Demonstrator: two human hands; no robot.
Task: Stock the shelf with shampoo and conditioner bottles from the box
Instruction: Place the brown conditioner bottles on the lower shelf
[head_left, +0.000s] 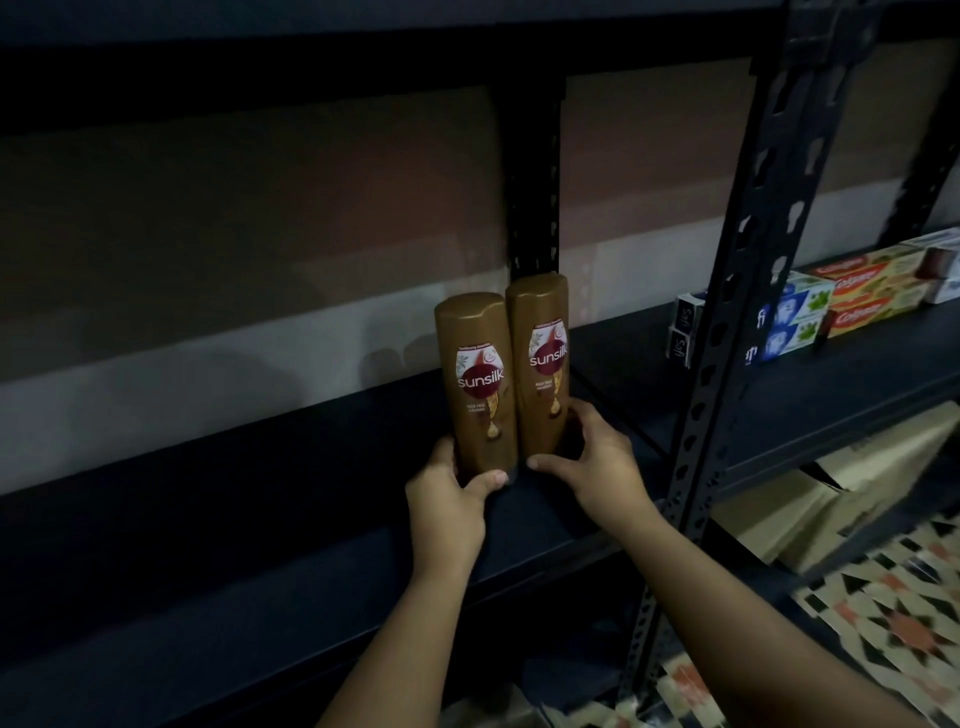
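My left hand (448, 498) grips the base of the left bottle (477, 387): the thumb is curled across the lower front of the bottle and the remaining fingers wrap round its left side. This bottle is brown with a dark red label. It stands with its long axis vertical, tilted slightly to the left. The rounded flip-cap end points up and the label faces me. Its base sits on the dark shelf board (208, 519), towards the board's right end.

The right bottle (540, 364) is of the same type. It stands directly beside the first, with the two sides touching along most of their length. Its long axis is also near vertical, cap end up, label facing me. It sits slightly further back on the board, so its top appears higher than its neighbour's.

My right hand (597, 457) holds the lower part of the right bottle. The thumb lies across the front near the base and the fingers curl round the right side.

To the right, a perforated steel upright (727, 322) divides the bays. Beyond it, on the adjoining shelf, lie stacked toothpaste cartons (872, 291). Below them a cardboard box (831, 493) rests on a lower level, above a patterned tile floor (883, 623).
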